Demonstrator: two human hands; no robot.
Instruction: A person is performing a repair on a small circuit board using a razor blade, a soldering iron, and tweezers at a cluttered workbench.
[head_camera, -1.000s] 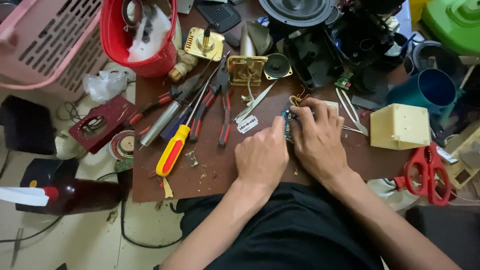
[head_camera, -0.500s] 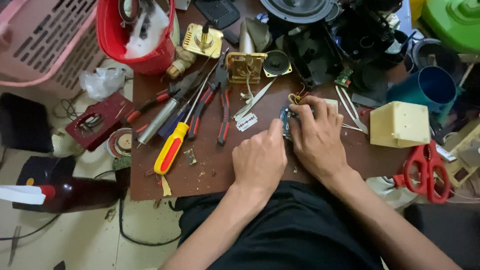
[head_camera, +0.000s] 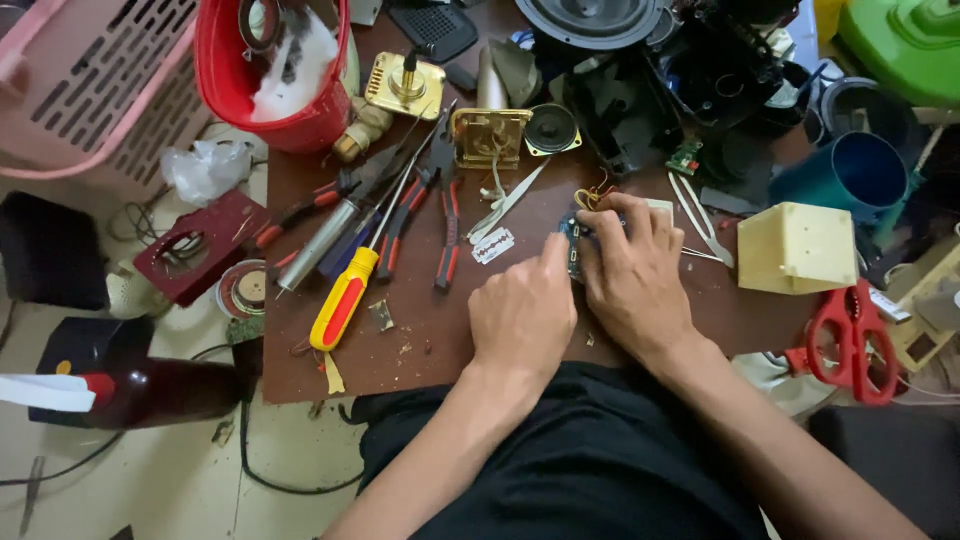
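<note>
1. At the middle of the brown surface (head_camera: 420, 340), I log a small dark circuit board (head_camera: 572, 245), held between both hands and mostly hidden by them.
2. Left hand (head_camera: 522, 315): curled narrow, thumb and forefinger pinching the board's near edge, knuckles toward me.
3. Right hand (head_camera: 632, 272): fingers folded over the board's right side and top, gripping it; the palm rests on the surface.
4. Thin yellow wires (head_camera: 592, 193): looped just beyond the right hand, touching the board's far end as far as I can tell.
5. Razor blade (head_camera: 492, 245): flat on the surface, just left of the left hand.
6. Metal tweezers (head_camera: 510, 203): lying slantwise beyond the blade.
7. Red-handled pliers (head_camera: 445, 215): left of the blade, handles pointing toward me.
8. Yellow-and-red screwdriver (head_camera: 345, 295): further left, handle near the surface's front edge, shaft angled away.
9. Red bucket (head_camera: 285, 75): far left corner, holding white scraps.
10. Small speaker cone (head_camera: 552, 128): beside a brass plate (head_camera: 488, 135), well beyond the hands.
11. Cream plastic box (head_camera: 795, 248): right of the right hand, apart from it.
12. Red scissors (head_camera: 850, 335): at the right edge, nearer me than the box.
13. Blue cup (head_camera: 860, 170): far right, beyond the box.
</note>
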